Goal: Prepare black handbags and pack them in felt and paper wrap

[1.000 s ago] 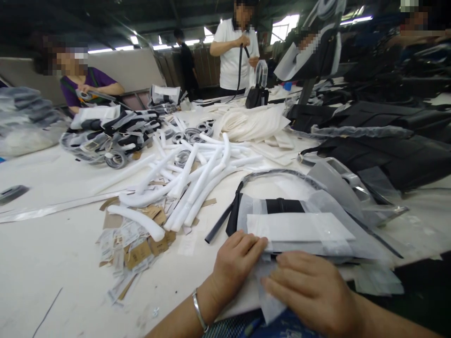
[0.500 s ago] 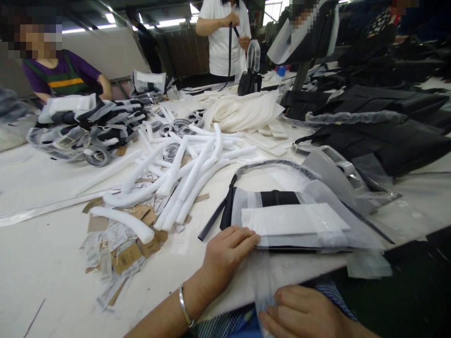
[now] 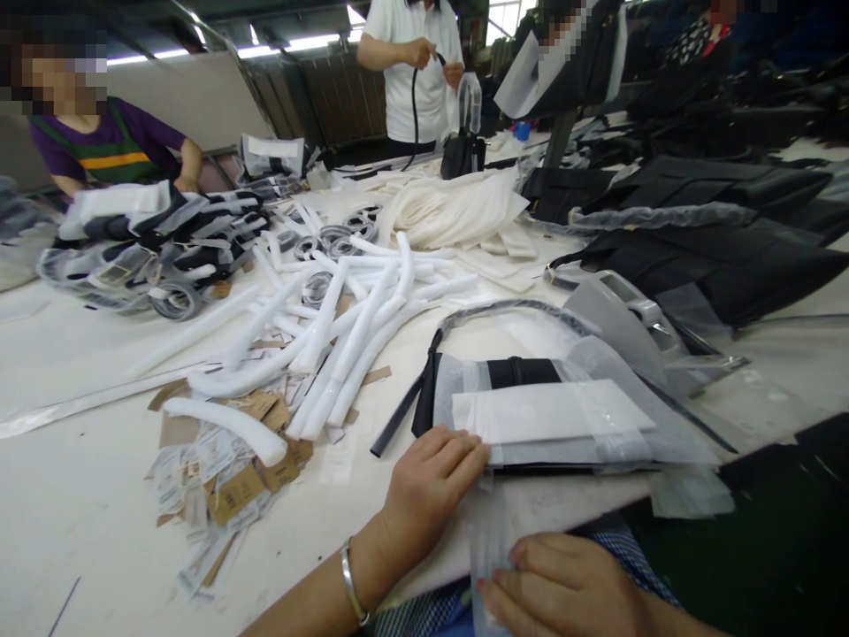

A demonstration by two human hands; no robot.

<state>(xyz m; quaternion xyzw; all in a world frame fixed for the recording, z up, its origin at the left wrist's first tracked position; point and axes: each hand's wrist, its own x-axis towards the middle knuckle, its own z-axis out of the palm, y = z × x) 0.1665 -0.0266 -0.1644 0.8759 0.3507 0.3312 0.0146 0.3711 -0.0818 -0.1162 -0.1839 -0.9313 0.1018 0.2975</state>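
Observation:
A black bag wrapped in clear film and white paper [image 3: 550,411] lies flat at the near edge of the white table [image 3: 86,478]. My left hand [image 3: 424,487] rests on its near left corner, fingers together and pressing down on the wrapping. My right hand [image 3: 563,588] is low, below the table edge, its fingers pinched on a strip of clear film [image 3: 487,548] that hangs down from the bag. The bag's black strap [image 3: 398,425] sticks out to the left.
White foam tubes [image 3: 345,336] lie heaped at the table's middle, with cardboard tags and paper scraps [image 3: 225,478] in front. Wrapped straps [image 3: 152,248] pile at the left by a seated person. Black bags [image 3: 703,257] crowd the right. Another person stands at the far end.
My right hand has slid off the bag toward me and below the table edge, drawing the clear film with it. My left hand stays on the bag's corner.

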